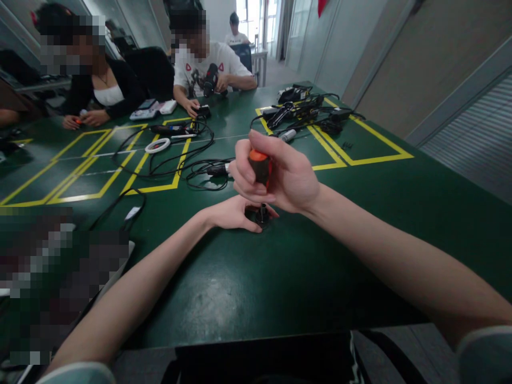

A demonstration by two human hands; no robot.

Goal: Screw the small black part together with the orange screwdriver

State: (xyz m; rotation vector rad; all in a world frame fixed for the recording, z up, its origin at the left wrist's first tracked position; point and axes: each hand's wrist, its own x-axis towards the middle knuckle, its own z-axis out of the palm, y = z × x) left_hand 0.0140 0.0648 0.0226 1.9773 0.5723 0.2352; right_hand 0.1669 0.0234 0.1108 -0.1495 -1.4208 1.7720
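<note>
My right hand [290, 173] is wrapped round the orange and black handle of a screwdriver [261, 165], held upright above the table. Below the fist a short metal shaft [263, 207] points down at a small dark round part [262, 217]. That part lies on the green table [320, 277], and its exact kind is too small to tell. Thumb and fingers of my left hand [236, 213] curve round it from the left and hold it. The right hand hides some of the left fingers.
Looped black cables [160, 170] and a white ring [157, 145] lie at the left. A heap of black cables and tools [296, 109] sits farther back. Across the table one person holds a drill [210, 80]; another person [100, 90] sits at the left.
</note>
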